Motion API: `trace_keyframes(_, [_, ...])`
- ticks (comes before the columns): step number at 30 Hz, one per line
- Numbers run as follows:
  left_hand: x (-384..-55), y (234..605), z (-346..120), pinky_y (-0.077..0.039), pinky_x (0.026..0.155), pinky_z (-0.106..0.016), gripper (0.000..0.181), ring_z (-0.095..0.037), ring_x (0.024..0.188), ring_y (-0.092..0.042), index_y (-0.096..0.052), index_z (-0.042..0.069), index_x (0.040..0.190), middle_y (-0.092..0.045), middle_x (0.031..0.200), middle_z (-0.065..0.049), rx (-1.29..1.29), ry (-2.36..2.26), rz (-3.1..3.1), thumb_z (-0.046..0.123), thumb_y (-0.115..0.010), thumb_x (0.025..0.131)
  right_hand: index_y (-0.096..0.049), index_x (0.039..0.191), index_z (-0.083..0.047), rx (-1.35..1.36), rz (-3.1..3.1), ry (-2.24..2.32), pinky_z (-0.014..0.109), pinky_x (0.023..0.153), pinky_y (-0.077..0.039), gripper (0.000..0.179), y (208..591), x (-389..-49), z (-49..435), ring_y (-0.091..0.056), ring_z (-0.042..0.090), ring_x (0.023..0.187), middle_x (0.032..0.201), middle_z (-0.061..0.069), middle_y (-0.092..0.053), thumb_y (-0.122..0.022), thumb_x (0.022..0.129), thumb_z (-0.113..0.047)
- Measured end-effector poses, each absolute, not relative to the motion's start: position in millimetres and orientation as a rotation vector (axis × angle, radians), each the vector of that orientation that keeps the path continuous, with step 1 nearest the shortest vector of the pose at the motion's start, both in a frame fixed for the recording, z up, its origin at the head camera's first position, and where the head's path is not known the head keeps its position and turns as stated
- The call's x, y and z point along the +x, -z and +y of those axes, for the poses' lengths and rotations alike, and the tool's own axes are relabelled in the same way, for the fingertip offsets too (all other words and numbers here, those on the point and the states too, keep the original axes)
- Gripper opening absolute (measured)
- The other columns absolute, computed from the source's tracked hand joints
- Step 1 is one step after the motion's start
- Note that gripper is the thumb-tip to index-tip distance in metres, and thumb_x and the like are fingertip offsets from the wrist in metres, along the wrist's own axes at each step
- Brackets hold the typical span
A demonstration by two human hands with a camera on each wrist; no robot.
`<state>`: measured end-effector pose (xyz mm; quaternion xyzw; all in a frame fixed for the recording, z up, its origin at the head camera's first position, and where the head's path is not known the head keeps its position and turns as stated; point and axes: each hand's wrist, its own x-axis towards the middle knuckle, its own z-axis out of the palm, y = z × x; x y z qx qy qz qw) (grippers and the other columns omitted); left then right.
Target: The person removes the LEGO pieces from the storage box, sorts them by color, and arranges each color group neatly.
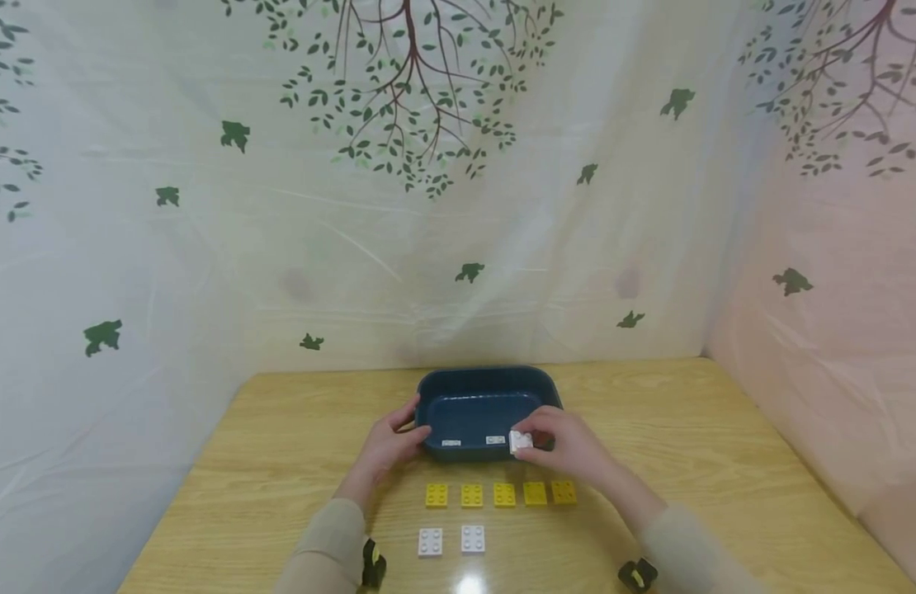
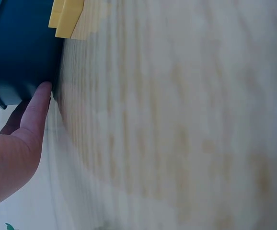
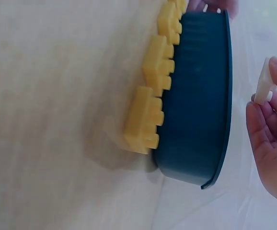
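Observation:
A dark blue tub (image 1: 488, 452) stands near the back of the wooden table. At its left end, my left hand (image 1: 393, 445) holds the tub between thumb and fingers; in the left wrist view a fingertip (image 2: 43, 91) touches the outer wall. My right hand (image 1: 569, 441) pinches a white toy building brick (image 1: 521, 441) by its edges, over the tub's front right rim. The right wrist view has this brick (image 3: 263, 84) raised above the rim. Inside the tub, two white bricks (image 1: 495, 440) show low along the front wall, partly hidden by it.
Several yellow bricks (image 1: 505, 495) lie in a row, studs up, just in front of the tub. Closer to me are two white bricks (image 1: 473, 539) side by side. A leaf-printed curtain (image 1: 384, 247) hangs behind the table (image 1: 295, 445).

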<state>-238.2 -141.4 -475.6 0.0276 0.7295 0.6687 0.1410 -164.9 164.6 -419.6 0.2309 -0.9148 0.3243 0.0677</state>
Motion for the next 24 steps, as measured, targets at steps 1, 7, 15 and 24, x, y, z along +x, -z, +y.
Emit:
trace_keyframes(1, [-238, 476, -141, -0.056, 0.089, -0.039, 0.066, -0.037, 0.127, -0.051, -0.044, 0.022, 0.151, -0.037, 0.154, -0.021, 0.086, -1.927, 2.111, 0.009, -0.07, 0.092, -0.075, 0.104, -0.015, 0.704, -2.756, -0.978, 0.025, 0.07, -0.055, 0.026, 421, -162, 165, -0.056, 0.009, 0.079, 0.094, -0.01, -0.062, -0.083, 0.082, -0.027])
trace_keyframes(7, [-238, 476, -141, -0.056, 0.089, -0.039, 0.065, -0.035, 0.124, -0.053, -0.045, 0.023, 0.15, -0.038, 0.153, -0.019, 0.073, -1.93, 2.116, 0.01, -0.071, 0.092, -0.074, 0.103, -0.015, 0.723, -2.811, -0.992, 0.024, 0.07, -0.053, 0.029, 427, -142, 163, -0.055, 0.009, 0.08, 0.094, -0.011, -0.06, -0.084, 0.08, -0.03])
trace_keyframes(15, [-236, 476, -141, -0.056, 0.089, -0.039, 0.065, -0.034, 0.124, -0.053, -0.046, 0.024, 0.15, -0.039, 0.153, -0.019, 0.051, -1.93, 2.122, 0.01, -0.071, 0.092, -0.074, 0.102, -0.017, 0.873, -2.836, -0.947, 0.022, 0.07, -0.05, 0.027, 443, -123, 157, -0.053, 0.005, 0.081, 0.096, -0.013, -0.061, -0.081, 0.082, -0.033])
trace_keyframes(24, [-233, 475, -141, -0.056, 0.089, -0.041, 0.067, -0.035, 0.123, -0.054, -0.043, 0.021, 0.151, -0.036, 0.154, -0.022, 0.074, -1.928, 2.115, 0.011, -0.071, 0.092, -0.073, 0.101, -0.017, 0.992, -2.862, -0.892, 0.025, 0.076, -0.049, 0.023, 454, -109, 147, -0.051, 0.002, 0.085, 0.095, -0.015, -0.059, -0.08, 0.083, -0.03])
